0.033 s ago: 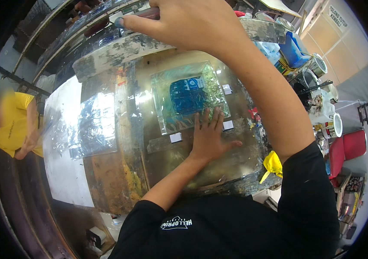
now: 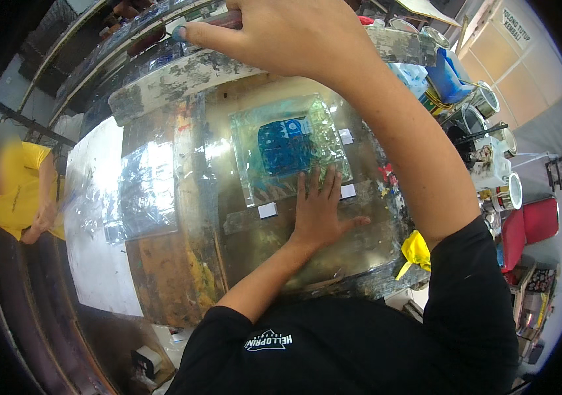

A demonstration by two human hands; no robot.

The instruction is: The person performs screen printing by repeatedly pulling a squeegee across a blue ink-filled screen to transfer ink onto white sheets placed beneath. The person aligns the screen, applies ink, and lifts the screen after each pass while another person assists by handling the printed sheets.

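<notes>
My left hand (image 2: 320,207) lies flat with its fingers apart, the fingertips at the near edge of a clear plastic sheet (image 2: 244,148). Under or within that shiny sheet shows a blue printed patch (image 2: 284,155). Small white tabs (image 2: 267,210) sit around it on the brownish board (image 2: 261,247). My right arm reaches across to the far side, where my right hand (image 2: 287,33) hangs above a paint-stained bar (image 2: 182,85). Its thumb points left and has a blue-stained tip; the other fingers are cut off by the upper edge, so I cannot see their grip.
Another plastic sheet (image 2: 146,191) and white paper (image 2: 90,263) lie on the left. A person in yellow (image 2: 21,187) stands beyond them. On the right are cans (image 2: 514,191), a blue container (image 2: 449,76), a yellow cloth-like piece (image 2: 416,251) and a red chair (image 2: 534,227).
</notes>
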